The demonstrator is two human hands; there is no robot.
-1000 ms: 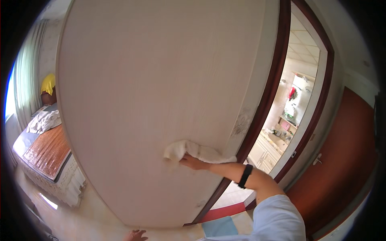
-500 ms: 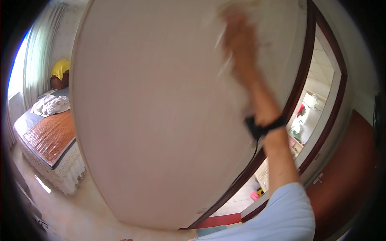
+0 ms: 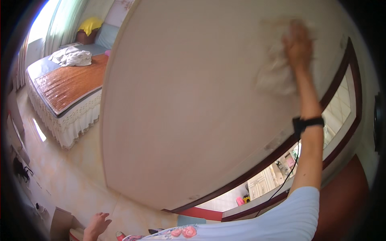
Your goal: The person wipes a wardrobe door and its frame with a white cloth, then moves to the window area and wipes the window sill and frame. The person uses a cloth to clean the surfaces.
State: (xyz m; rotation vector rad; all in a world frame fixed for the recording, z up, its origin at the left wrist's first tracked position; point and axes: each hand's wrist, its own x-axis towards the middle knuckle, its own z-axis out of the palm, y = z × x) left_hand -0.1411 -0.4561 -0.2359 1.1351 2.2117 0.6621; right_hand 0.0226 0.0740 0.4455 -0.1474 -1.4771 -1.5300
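Observation:
My right hand (image 3: pixel 296 45) is raised high and presses a pale cloth (image 3: pixel 274 75) against the upper part of a large cream wall panel (image 3: pixel 193 104). The hand and cloth are blurred. A black band sits on that wrist. My left hand (image 3: pixel 96 225) hangs low at the bottom edge with its fingers apart, holding nothing, above the tiled floor (image 3: pixel 68 176).
A dark red door frame (image 3: pixel 337 84) borders the panel on the right, with a lit room beyond. A bed (image 3: pixel 66 86) with a woven mat and crumpled white fabric stands at the left. A cardboard box (image 3: pixel 60 223) sits by my left hand.
My right hand swept the cloth from the panel's lower middle up to its top. The view has shifted, and my left hand now shows at the bottom.

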